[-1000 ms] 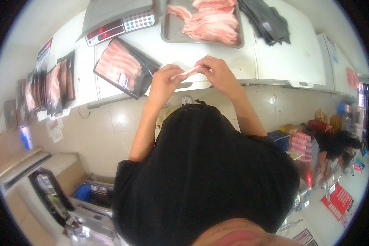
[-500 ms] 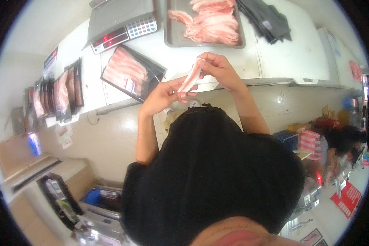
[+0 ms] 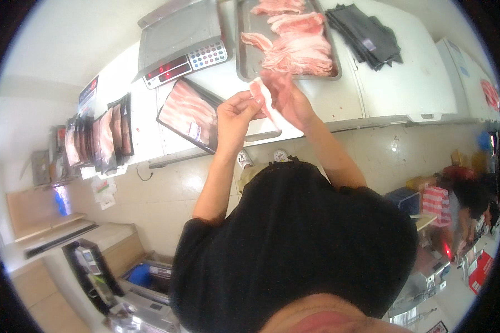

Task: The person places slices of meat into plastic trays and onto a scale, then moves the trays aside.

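My left hand [image 3: 238,117] pinches a thin slice of raw pork belly [image 3: 270,109] between thumb and fingers. The slice hangs above the counter's front edge, its upper end folded over near the fingertips. Just right of it, my right hand [image 3: 294,104] has its fingers stretched toward the tray; they are blurred, and nothing shows in their grip. Beyond the hands lies a metal tray [image 3: 243,67] with piled pork slices [image 3: 299,49]. A black-backed pack of sliced pork [image 3: 186,112] rests on the counter beside my left hand.
A digital scale [image 3: 181,34] stands behind the pack. Black empty bags or sheets [image 3: 366,38] are stacked right of the tray. Several packed meat portions [image 3: 101,136] stand upright at the far left. A person [image 3: 472,194] is at the right rim, beyond the tiled floor [image 3: 366,145].
My right hand has let go of the slice's upper end and moved apart from it. My left hand now holds the slice near its top. The whole view has shifted slightly.
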### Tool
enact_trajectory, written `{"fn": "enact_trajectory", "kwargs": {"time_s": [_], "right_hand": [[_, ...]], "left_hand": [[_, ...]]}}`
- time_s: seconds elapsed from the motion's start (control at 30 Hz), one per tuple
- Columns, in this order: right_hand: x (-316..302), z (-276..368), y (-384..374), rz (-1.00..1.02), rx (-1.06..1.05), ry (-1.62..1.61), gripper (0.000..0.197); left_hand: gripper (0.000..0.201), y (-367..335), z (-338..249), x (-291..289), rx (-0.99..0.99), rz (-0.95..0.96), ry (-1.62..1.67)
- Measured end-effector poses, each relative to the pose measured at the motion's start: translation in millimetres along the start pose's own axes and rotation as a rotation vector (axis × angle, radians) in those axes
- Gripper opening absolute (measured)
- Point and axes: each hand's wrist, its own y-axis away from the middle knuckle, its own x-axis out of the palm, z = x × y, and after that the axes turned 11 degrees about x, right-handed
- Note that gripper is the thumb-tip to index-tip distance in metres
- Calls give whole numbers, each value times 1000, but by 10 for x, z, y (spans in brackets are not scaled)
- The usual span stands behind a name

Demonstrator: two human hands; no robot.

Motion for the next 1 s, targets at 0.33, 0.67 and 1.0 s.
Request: {"fn": "enact_trajectory", "kwargs": {"time_s": [0.33,0.67,1.0], "right_hand": [[65,-616,94,107,146,-127,73],[133,-622,173,133,291,-456,67],[44,-1253,654,-217,290,-332,63]], "left_hand": [[20,68,248,-313,-9,-294,30],[28,274,127,-663,-58,-217,-151],[31,108,161,-1380,149,334,-1060]]}}
